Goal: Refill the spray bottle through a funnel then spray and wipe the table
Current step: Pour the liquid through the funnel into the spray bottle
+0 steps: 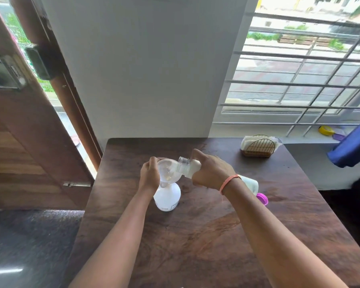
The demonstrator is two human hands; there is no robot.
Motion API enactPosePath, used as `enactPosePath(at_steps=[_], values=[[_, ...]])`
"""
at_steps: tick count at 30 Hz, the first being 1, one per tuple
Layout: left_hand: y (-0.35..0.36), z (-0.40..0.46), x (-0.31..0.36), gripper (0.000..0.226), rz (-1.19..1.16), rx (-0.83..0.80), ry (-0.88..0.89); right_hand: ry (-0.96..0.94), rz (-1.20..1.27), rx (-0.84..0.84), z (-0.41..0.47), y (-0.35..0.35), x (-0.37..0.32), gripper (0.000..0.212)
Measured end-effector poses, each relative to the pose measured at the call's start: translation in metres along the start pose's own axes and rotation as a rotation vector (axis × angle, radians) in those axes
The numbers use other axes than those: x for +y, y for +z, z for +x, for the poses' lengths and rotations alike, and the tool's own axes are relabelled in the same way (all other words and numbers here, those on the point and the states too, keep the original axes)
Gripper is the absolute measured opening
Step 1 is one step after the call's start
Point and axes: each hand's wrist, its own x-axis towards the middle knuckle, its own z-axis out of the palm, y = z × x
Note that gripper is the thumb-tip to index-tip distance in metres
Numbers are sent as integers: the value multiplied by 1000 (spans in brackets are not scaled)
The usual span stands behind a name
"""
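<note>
At a dark wooden table [206,235] set between an open door and a barred window, a person poured refill liquid into a spray bottle [168,197] that stood upright near the table's middle, its spray head off. The right hand [211,170] held a clear refill bottle [190,167] tipped almost level, its grip curled round the body, with the open mouth over the bowl of a clear funnel [168,171]. The left hand [149,175] steadied the funnel, its grip curled about the far rim, while the spout sat in the spray bottle's neck. A wire napkin holder [258,147] stood at the table's far right corner, and a pink cap [262,198] lay just beyond the right wrist. Whether liquid was running could not be told. To do the step well, the pour likely needed a slow tilt, the mouth kept inside the funnel's rim, the funnel kept upright, and a pause whenever the bowl began to fill.
</note>
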Motion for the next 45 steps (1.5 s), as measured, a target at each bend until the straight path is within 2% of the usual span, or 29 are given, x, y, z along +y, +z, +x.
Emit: enactPosePath(at_steps=[45], values=[[0,1,-3,46,17,-1,9,14,1,24,-5,-16,-4,39]])
